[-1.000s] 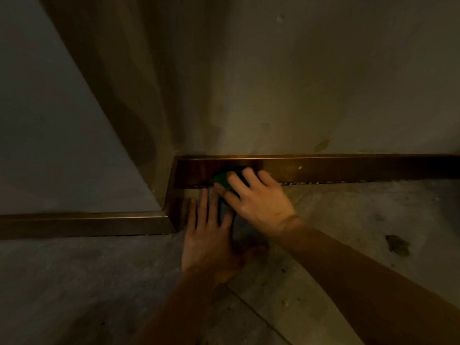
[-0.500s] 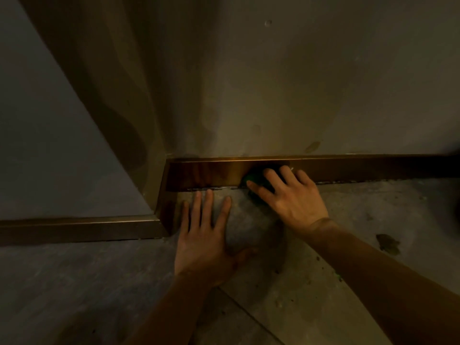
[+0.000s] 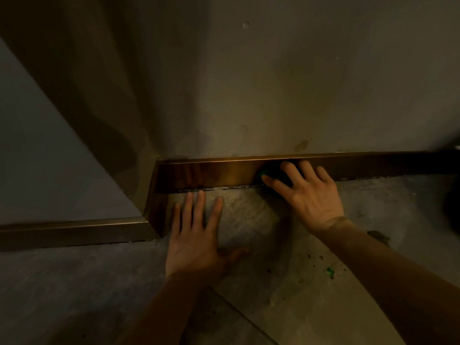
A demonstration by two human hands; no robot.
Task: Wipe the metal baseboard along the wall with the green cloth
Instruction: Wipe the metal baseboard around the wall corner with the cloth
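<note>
Fingers [image 3: 290, 170] of right hand [image 3: 308, 192]: spread and slightly curled, pressed over green cloth [image 3: 264, 176], pinning it flat against face of metal baseboard [image 3: 224, 171]; not a closed fist, more a flat-palmed press
Fingers of left hand [image 3: 196, 235]: splayed wide, flat on concrete floor [image 3: 261, 220], holding nothing, tips just short of baseboard foot

Green cloth: one, mostly hidden under right hand, only a dark green edge visible beside index finger; located on baseboard run to right of wall corner, low against floor joint. Handling, judged: soft, light, limp, bunches readily; best held by wadding under fingers and palm, pressure from fingertips rather than a pinch at an edge

Metal baseboard: bronze-toned, glossy, stiff, fixed to wall [image 3: 273, 95]; likely slick under cloth, top lip and corner possibly sharp. Runs counted: three, namely long right run, short return at corner, left run

Count: hands, two; cloths, one; dark stain on floor [image 3: 378, 236], one; small green speck on floor [image 3: 330, 272], one, nature unclear
</note>
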